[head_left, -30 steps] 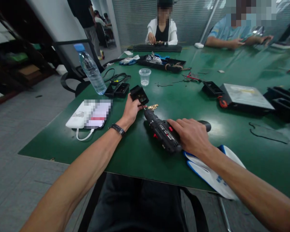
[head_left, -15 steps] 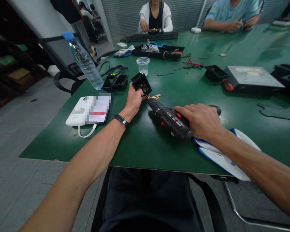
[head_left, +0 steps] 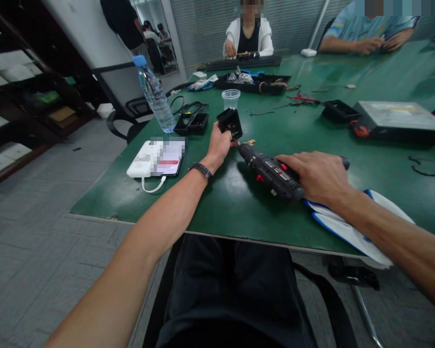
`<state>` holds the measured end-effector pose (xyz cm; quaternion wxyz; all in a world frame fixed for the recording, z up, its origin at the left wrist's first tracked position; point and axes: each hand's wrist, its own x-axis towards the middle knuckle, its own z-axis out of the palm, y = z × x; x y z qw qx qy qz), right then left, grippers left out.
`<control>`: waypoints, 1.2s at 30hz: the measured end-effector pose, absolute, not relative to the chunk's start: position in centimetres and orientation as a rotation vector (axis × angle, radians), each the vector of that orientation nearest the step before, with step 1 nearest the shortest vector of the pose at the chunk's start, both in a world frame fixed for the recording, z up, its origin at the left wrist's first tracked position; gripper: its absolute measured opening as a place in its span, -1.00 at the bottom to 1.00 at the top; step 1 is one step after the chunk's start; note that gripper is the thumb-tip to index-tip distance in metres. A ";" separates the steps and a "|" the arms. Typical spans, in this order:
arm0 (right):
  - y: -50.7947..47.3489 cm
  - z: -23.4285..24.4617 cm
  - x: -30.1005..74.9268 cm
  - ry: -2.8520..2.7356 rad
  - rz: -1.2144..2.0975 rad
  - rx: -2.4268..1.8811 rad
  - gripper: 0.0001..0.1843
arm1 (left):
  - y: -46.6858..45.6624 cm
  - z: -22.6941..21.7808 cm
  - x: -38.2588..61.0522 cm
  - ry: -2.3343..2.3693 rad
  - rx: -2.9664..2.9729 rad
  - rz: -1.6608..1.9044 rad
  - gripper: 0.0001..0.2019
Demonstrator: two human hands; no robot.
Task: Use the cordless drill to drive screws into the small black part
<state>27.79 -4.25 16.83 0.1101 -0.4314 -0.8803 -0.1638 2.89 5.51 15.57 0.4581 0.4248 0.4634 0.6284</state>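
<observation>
My left hand (head_left: 219, 143) is closed on a small black plastic box (head_left: 230, 123), tilted so that its open side and some brass-coloured bits inside show. My right hand (head_left: 317, 175) grips a black cordless screwdriver (head_left: 270, 171) with red buttons, lying sideways and pointing left. Its tip reaches the lower edge of the box by my left fingers; whether it touches a screw is too small to tell. A brass-coloured metal strip (head_left: 251, 142) shows just beyond the tip. Under my right wrist lie white, blue-edged slippers or pads (head_left: 342, 229), partly hidden.
Left on the green table (head_left: 217, 203) are a white power bank (head_left: 141, 162), a phone (head_left: 172, 164), a water bottle (head_left: 155, 99) and black boxes with a cable (head_left: 192, 123). A plastic cup (head_left: 231, 99) stands behind the held box. A metal case (head_left: 402, 118) lies right. Two people sit opposite.
The whole scene has shifted right in the picture as the camera turned left. Both hands keep their hold, and box and screwdriver stay in nearly the same position to each other.
</observation>
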 end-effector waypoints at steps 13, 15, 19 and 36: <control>-4.4 17.1 27.6 -2.566 -0.497 -1.284 -0.51 | 4.5 16.5 3.5 1.190 1.039 1.531 -0.45; -4.3 17.0 27.7 -2.563 -0.504 -1.288 -0.51 | 4.6 16.4 3.4 1.189 1.041 1.530 -0.45; -4.3 17.0 27.7 -2.569 -0.505 -1.293 -0.51 | 4.6 16.5 3.4 1.194 1.027 1.531 -0.46; -4.4 17.0 27.9 -2.595 -0.428 -1.215 -0.52 | 5.7 15.2 2.4 1.118 1.172 1.560 -0.62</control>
